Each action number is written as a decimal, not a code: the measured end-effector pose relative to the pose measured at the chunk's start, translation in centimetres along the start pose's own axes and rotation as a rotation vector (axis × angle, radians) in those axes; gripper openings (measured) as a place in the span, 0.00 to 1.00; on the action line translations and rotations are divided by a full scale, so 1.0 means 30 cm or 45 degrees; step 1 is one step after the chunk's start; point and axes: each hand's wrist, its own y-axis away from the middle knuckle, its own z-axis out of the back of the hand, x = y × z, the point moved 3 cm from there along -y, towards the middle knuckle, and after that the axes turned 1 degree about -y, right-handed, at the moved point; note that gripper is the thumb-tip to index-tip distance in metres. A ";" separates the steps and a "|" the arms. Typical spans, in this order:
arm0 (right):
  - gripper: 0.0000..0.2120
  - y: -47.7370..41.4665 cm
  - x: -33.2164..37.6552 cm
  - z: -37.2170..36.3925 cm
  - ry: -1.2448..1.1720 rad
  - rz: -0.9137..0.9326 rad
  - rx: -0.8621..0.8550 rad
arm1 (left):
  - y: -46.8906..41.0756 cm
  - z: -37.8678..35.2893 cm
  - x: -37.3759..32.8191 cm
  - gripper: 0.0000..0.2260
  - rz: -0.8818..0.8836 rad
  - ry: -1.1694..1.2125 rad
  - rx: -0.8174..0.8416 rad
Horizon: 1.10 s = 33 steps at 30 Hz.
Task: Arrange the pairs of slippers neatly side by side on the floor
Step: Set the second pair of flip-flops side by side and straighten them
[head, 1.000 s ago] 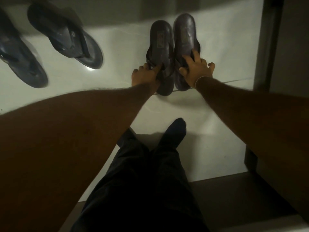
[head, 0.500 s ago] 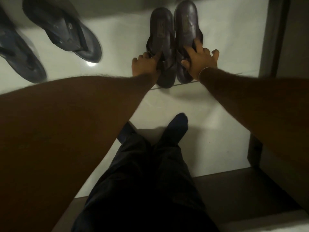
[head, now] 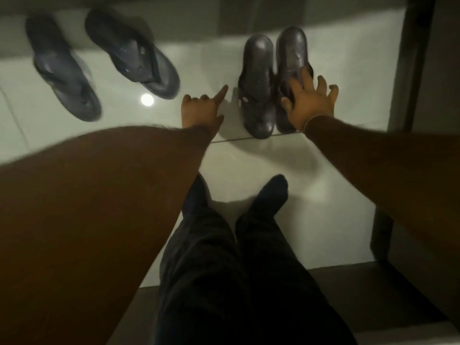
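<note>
Two dark brown slippers stand side by side on the white tiled floor, the left one (head: 257, 70) and the right one (head: 291, 49) touching along their sides. My right hand (head: 310, 102) lies flat on the strap of the right brown slipper, fingers spread. My left hand (head: 200, 112) hovers just left of the pair, clear of it, index finger stretched out, other fingers curled. Two dark blue flip-flops lie apart and slanted at the far left: one (head: 62, 68) and the other (head: 135, 53).
My dark-trousered legs and socked foot (head: 270, 195) stand on the floor (head: 323, 195) below the slippers. A dark door frame (head: 413, 63) rises at the right. A brown step (head: 373, 290) borders the tiles at the bottom. A wall base runs along the top.
My left hand has let go of the left brown slipper and drawn away to the left. My right hand has loosened and spread on the right slipper. The view has shifted.
</note>
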 end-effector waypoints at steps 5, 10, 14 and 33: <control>0.29 0.041 0.198 0.097 0.091 0.254 -0.035 | 0.166 0.022 0.338 0.29 0.318 0.044 -0.073; 0.28 0.022 0.478 0.146 0.047 0.395 -0.045 | 0.297 0.041 0.647 0.22 0.455 0.223 -0.137; 0.29 0.029 0.695 0.136 -0.096 0.417 -0.048 | 0.381 0.034 0.827 0.22 0.518 0.258 -0.057; 0.37 -0.234 1.202 0.006 -0.394 0.432 0.273 | 0.169 -0.126 1.145 0.39 0.308 0.221 0.116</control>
